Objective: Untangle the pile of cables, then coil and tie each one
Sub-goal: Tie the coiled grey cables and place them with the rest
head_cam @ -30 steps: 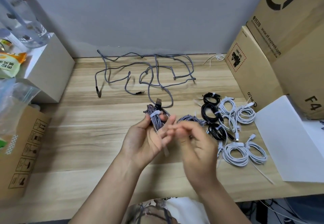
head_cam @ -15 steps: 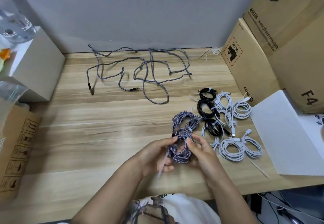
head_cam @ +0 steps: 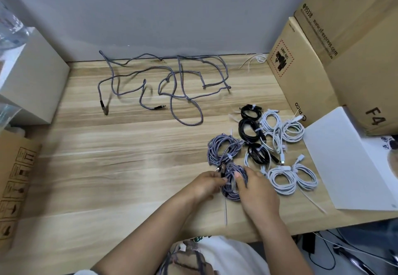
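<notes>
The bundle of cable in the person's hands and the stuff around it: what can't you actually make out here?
Head view:
- Braided coil: its near side is covered by the left hand and right hand; whether the white tie is fastened is too small to tell.
- Cardboard boxes: cut off by the top and right edges.
- Clear plastic item, far left: cut off and blurred.
- Plug of the loose grey cable: blurred.
</notes>
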`<act>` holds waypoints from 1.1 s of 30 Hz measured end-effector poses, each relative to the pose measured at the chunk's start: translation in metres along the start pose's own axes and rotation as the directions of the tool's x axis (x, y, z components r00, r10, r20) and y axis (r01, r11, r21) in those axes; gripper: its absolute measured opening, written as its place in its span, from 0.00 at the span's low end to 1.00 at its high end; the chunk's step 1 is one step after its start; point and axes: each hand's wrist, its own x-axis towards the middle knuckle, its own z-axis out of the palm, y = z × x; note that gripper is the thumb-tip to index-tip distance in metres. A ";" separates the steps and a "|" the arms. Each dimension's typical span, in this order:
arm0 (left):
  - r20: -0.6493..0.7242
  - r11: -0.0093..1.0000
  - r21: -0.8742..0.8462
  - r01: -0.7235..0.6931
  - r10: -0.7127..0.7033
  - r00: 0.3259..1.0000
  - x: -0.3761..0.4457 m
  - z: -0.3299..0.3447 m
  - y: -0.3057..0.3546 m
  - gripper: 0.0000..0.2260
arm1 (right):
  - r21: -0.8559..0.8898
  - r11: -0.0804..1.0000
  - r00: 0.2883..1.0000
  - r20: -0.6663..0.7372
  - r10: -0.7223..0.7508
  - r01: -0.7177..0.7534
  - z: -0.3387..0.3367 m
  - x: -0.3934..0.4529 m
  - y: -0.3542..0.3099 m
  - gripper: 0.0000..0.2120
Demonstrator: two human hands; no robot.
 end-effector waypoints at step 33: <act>-0.544 0.546 0.801 0.246 0.492 0.680 0.045 -0.151 -0.065 0.27 | 0.264 0.759 0.800 -0.111 -0.589 0.595 0.035 0.151 -0.215 0.08</act>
